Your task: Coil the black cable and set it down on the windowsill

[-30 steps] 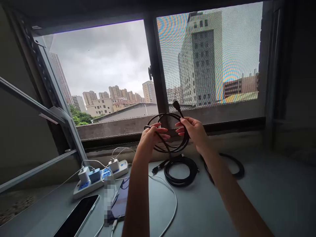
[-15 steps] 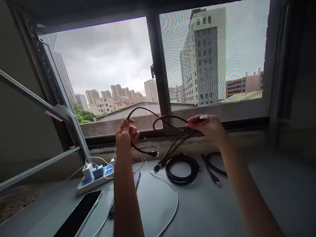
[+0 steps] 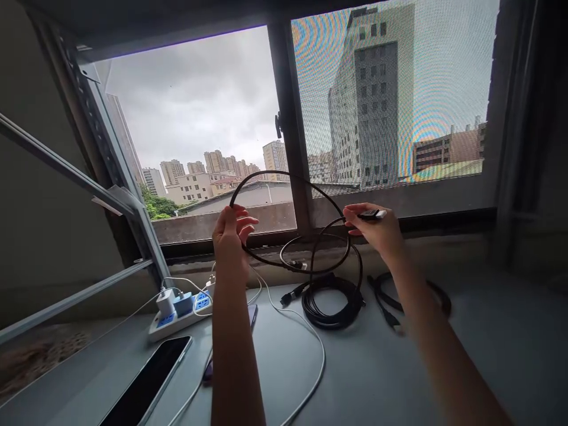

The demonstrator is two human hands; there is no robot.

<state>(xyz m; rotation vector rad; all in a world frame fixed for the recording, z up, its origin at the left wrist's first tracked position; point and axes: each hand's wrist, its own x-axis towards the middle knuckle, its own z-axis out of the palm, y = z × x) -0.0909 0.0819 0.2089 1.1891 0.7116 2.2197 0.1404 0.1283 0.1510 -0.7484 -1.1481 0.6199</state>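
Observation:
Both hands hold a thin black cable (image 3: 277, 173) up in front of the window, where it bows into a wide loop. My left hand (image 3: 231, 231) pinches the loop's left side between thumb and forefinger, its other fingers loosely curled. Closed around the cable's right side is my right hand (image 3: 373, 225), with a dark plug with a pale tip (image 3: 375, 215) lying across its fingers. A second plug (image 3: 298, 265) dangles low in the loop. More strands hang below the right hand, in front of a coiled black cable (image 3: 331, 322) on the table.
A white power strip (image 3: 177, 324) with chargers stands at left, near a phone (image 3: 151, 378). Another phone (image 3: 207, 373) is partly behind my left forearm. A white cord (image 3: 323, 355) curves across the grey table. Right of the coil lies another black cable (image 3: 386, 313).
The held cable has opened from a flat, crossed tangle into a larger round loop that rises higher. Both hands keep their grip; the view has shifted slightly.

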